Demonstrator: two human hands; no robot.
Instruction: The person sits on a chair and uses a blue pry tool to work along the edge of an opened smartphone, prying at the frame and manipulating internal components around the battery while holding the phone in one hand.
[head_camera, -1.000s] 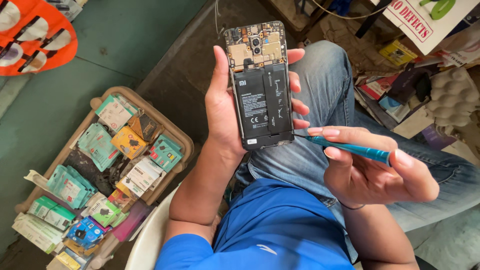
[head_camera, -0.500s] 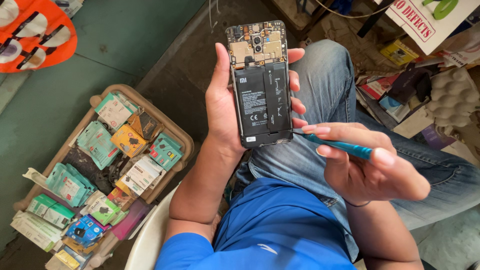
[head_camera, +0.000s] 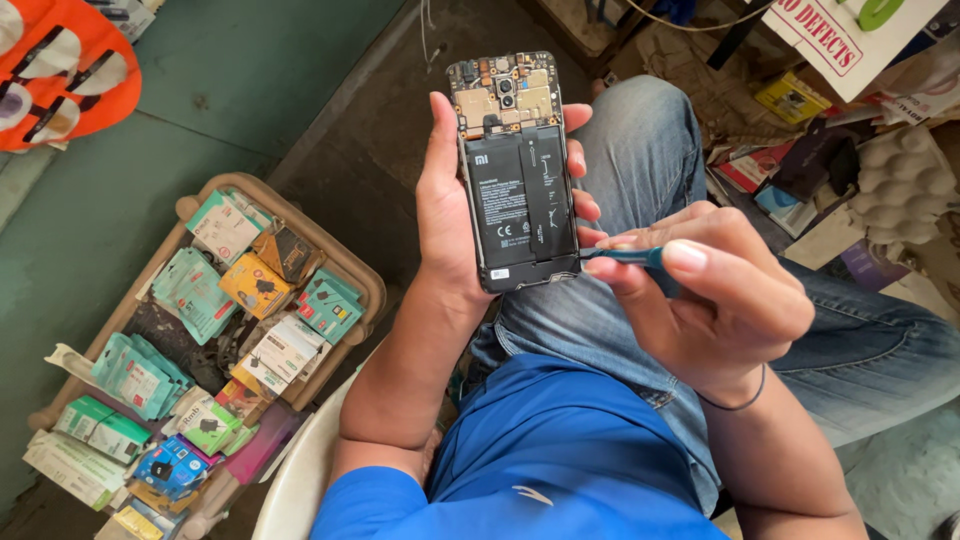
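A crowded tray (head_camera: 360, 275) of small packets fills the lower left of the frame, and clutter lines the upper right, leaving a free strip of dark floor (head_camera: 400, 120) at upper centre. There the left hand (head_camera: 450, 215) grips an opened phone (head_camera: 515, 170) upright, fingers wrapped around both edges. Its back is off, showing a black battery below a gold circuit board. The right hand (head_camera: 725, 300), centre right, pinches a blue-handled tool (head_camera: 625, 256) tightly, its tip touching the phone's lower right edge.
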